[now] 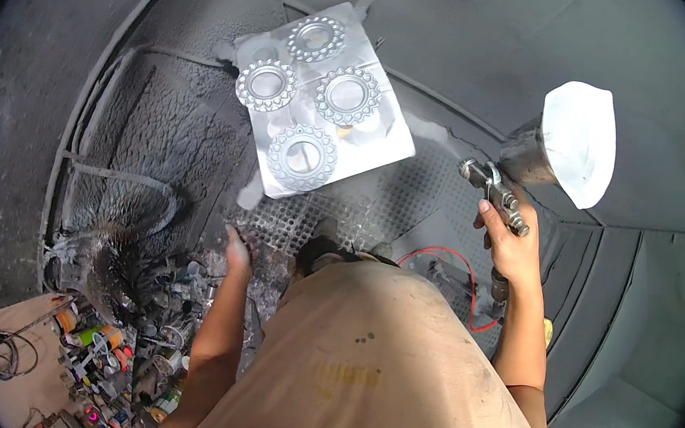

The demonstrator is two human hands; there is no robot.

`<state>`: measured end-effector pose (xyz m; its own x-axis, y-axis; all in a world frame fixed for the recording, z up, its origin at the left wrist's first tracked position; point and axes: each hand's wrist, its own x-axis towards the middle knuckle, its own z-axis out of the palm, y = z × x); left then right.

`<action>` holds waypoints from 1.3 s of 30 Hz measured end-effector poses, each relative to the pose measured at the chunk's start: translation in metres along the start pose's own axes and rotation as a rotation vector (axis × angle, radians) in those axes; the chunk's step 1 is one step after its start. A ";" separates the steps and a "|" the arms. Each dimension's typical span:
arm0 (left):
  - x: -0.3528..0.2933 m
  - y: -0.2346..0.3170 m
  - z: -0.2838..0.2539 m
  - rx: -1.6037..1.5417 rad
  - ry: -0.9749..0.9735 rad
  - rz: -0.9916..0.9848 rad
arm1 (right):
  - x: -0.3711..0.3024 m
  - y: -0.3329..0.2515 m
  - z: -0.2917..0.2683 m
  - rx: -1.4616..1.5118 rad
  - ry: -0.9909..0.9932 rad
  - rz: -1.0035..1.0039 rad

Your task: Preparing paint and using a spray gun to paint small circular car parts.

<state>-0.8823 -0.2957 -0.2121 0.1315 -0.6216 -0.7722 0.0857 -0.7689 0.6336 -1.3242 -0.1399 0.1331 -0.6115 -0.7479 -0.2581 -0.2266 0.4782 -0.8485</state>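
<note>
My right hand (512,245) is wrapped around a metal spray gun (495,190), held up on the right. Its nozzle points left, toward the far middle. On top of the gun sits a metal cup (529,153) with a white paper-like cone (580,145) flaring out of it. My left hand (239,251) hangs low on the left, fingers partly spread and holding nothing I can see. Ahead, several silver ring-shaped pieces with scalloped rims lie on a tilted square white board (385,146). Nearest is a pale ring (281,159); a darker ring (243,82) lies at the board's left.
A red hose (474,290) curls below my right hand. The floor has a perforated grey mat (423,181). Many bottles and cans (107,356) clutter the lower left, beside a coiled dark cable (0,353). Paint-coated grey walls (654,47) surround me.
</note>
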 end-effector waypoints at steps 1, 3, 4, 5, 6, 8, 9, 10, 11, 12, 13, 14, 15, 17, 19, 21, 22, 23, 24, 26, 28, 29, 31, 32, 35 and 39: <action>0.008 -0.011 -0.007 -0.005 0.004 0.005 | 0.002 0.004 0.000 -0.006 -0.015 -0.008; 0.027 -0.034 -0.028 0.028 -0.051 -0.005 | 0.004 0.007 0.005 0.028 -0.056 -0.060; 0.020 -0.032 -0.017 0.033 -0.062 -0.010 | 0.002 0.008 0.005 0.023 -0.046 -0.055; 0.009 -0.033 -0.006 0.007 -0.079 -0.032 | 0.000 0.007 0.006 0.025 -0.053 -0.032; -0.005 -0.030 0.007 -0.019 -0.095 -0.051 | -0.004 0.006 0.005 0.030 -0.060 -0.012; -0.019 -0.027 0.021 0.009 -0.022 0.003 | -0.005 0.007 0.002 0.015 -0.091 0.050; -0.022 -0.025 0.021 -0.012 -0.013 -0.038 | -0.007 0.003 0.007 0.121 -0.100 0.009; -0.024 -0.023 0.021 -0.034 -0.005 -0.078 | -0.007 0.001 0.011 0.228 -0.107 -0.032; -0.022 -0.022 0.018 -0.035 -0.007 -0.075 | -0.006 -0.001 0.011 0.264 -0.123 -0.028; -0.018 -0.023 0.009 -0.038 -0.056 -0.046 | -0.003 -0.003 0.011 0.266 -0.127 -0.034; -0.011 -0.023 0.001 -0.041 -0.104 -0.015 | 0.003 -0.006 0.011 0.171 -0.142 -0.013; -0.002 -0.023 -0.005 -0.046 -0.101 -0.009 | 0.008 -0.008 0.011 0.076 -0.158 0.007; 0.003 -0.020 -0.006 -0.087 -0.101 0.027 | 0.015 -0.004 0.013 -0.011 -0.108 -0.003; 0.009 -0.016 -0.008 -0.133 -0.100 0.066 | 0.024 -0.007 0.015 0.000 -0.050 -0.039; 0.010 -0.005 -0.007 -0.064 -0.002 0.015 | 0.033 -0.007 0.019 0.039 0.050 -0.122; 0.014 -0.005 -0.008 -0.093 -0.004 0.059 | 0.040 -0.011 0.018 0.037 0.033 -0.117; 0.016 -0.007 -0.012 -0.118 -0.006 0.103 | 0.042 -0.015 0.018 0.037 0.016 -0.110; 0.018 -0.009 -0.018 -0.123 -0.001 0.102 | 0.042 -0.020 0.020 0.050 0.010 -0.098; 0.019 -0.012 -0.023 -0.048 -0.012 0.065 | 0.041 -0.020 0.022 0.048 0.005 -0.099; 0.020 -0.022 -0.028 0.025 -0.022 0.023 | 0.037 -0.019 0.025 0.010 -0.029 -0.082; 0.024 -0.035 -0.029 -0.128 0.012 0.034 | 0.033 -0.021 0.030 0.021 -0.059 -0.078; 0.024 -0.041 -0.034 -0.132 0.017 0.034 | 0.030 -0.024 0.034 0.033 -0.083 -0.071; 0.016 -0.042 -0.029 -0.068 -0.088 -0.042 | 0.027 -0.027 0.036 0.078 -0.138 -0.052; 0.014 -0.041 -0.026 -0.067 -0.092 -0.045 | 0.025 -0.028 0.039 0.075 -0.135 -0.050; 0.016 -0.045 -0.030 -0.037 -0.123 -0.037 | 0.021 -0.034 0.048 0.235 -0.196 -0.106; 0.012 -0.041 -0.022 -0.072 -0.113 -0.028 | 0.027 -0.031 0.046 0.119 -0.228 -0.068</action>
<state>-0.8629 -0.2680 -0.2463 0.0166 -0.6162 -0.7874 0.1588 -0.7759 0.6106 -1.2985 -0.1963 0.1315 -0.4086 -0.8671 -0.2850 -0.1622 0.3762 -0.9122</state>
